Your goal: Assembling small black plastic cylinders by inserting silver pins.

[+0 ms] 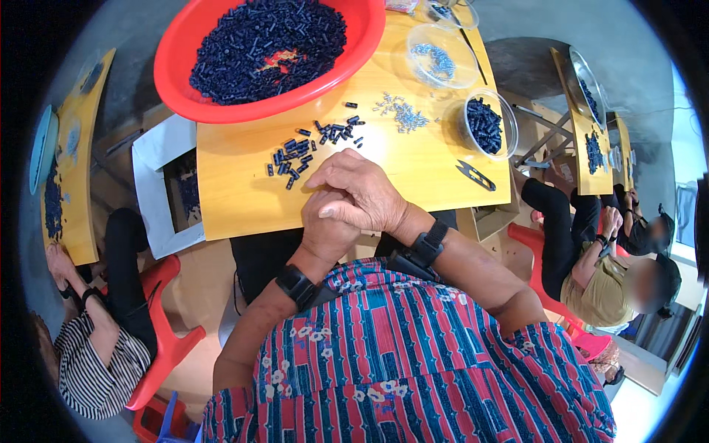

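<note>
Our two hands are together, folded one over the other: the right hand point(367, 193) lies on top of the left hand point(331, 230), on our side of the red basin point(363, 40), at the near edge of the yellow counter point(251, 210). We cannot tell whether anything is held between them. A black wristband point(296, 286) circles our left wrist, and a second band sits on our right.

The things nearest our hands are the loose short dark plastic pieces point(292, 157), scattered in front of the red basin, between it and us; some lie just beyond our fingertips. Many more pieces that look the same are heaped inside the basin, with a patch of its bottom showing through.

To the right of the basin a small spread of silvery parts point(405, 117) lies on the counter. Farther right of it stand a clear bowl point(465, 68) with more silvery parts and, closer to us, a clear tub point(509, 136) filled with dark pieces. Thread snips point(476, 176) lie to the basin's right, on our side of that tub. An open carton point(148, 181) stands below and left of the basin, beside the counter. Well left of the basin sits a co-worker in a striped shirt point(103, 362).
</note>
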`<state>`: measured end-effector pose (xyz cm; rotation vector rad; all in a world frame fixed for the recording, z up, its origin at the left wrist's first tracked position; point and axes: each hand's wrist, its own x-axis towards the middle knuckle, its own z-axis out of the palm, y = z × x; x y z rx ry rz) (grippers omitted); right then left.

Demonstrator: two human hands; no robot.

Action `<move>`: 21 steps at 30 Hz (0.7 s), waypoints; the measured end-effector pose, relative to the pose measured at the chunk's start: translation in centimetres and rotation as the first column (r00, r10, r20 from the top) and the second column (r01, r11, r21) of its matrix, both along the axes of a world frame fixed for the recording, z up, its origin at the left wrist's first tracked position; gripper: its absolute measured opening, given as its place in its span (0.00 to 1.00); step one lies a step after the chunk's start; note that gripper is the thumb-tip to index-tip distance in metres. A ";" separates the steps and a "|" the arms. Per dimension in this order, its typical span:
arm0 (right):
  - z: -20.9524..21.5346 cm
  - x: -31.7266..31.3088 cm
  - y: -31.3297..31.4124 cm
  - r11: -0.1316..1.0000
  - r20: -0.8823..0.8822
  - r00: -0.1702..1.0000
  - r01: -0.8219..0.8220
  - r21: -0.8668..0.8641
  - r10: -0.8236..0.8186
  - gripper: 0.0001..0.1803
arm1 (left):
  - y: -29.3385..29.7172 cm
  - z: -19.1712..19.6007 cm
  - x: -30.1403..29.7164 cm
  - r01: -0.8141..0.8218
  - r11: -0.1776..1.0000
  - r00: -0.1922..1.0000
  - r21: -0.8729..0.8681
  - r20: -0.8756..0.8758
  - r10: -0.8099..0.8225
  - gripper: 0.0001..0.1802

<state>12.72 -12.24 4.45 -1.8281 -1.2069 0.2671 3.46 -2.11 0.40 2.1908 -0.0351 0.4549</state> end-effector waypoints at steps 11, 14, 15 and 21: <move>-0.1 -0.3 0.0 0.997 0.087 0.995 -0.042 -0.067 0.048 0.40 | 0.0 -1.0 -0.5 0.000 1.000 0.998 -0.001 0.059 0.000 0.11; 0.0 -0.2 -0.1 0.996 0.106 0.993 -0.041 -0.085 0.050 0.41 | 0.1 -0.6 -0.4 0.036 0.999 0.998 0.012 0.045 -0.037 0.12; -0.1 -0.1 -0.1 0.995 0.109 0.993 -0.046 -0.089 0.055 0.41 | 0.1 -0.3 -0.4 0.037 0.999 0.998 0.009 0.046 -0.038 0.12; -0.1 -0.2 -0.1 0.993 0.136 0.989 -0.049 -0.103 0.063 0.42 | 0.1 -0.5 -0.3 0.041 0.997 0.993 0.061 0.107 -0.047 0.11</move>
